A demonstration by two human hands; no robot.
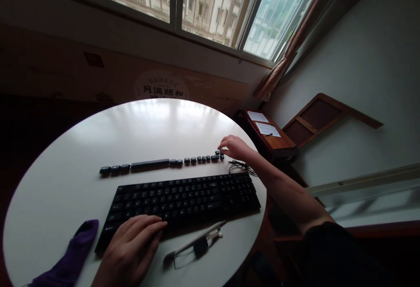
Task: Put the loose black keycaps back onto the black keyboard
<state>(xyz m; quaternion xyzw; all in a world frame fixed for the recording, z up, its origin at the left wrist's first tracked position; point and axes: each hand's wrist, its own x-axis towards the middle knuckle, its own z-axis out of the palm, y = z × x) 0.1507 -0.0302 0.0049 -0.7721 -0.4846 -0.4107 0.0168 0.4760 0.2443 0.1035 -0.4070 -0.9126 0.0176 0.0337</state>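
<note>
My right hand [235,148] pinches a small black keycap [221,151] at the right end of a row of loose keycaps on the white round table [62,169]. In that row lies a long spacebar keycap [150,164]. A black keyboard [183,199] sits nearer me, slightly turned. My left hand [131,245] rests over its front edge at the left, fingers extended side by side and the thumb lower down; what lies beneath the palm is hidden. Close to the front edge is a slim tool with a dark brush-like end [170,257], beside a wire-loop tool with a dark block [201,246].
A purple cloth [74,252] lies at the table's left. The coiled keyboard cable [241,166] is below my right wrist. Beyond the table stand a wooden side table [278,141] with papers and a pen, a window [210,7] and a curtain [278,70].
</note>
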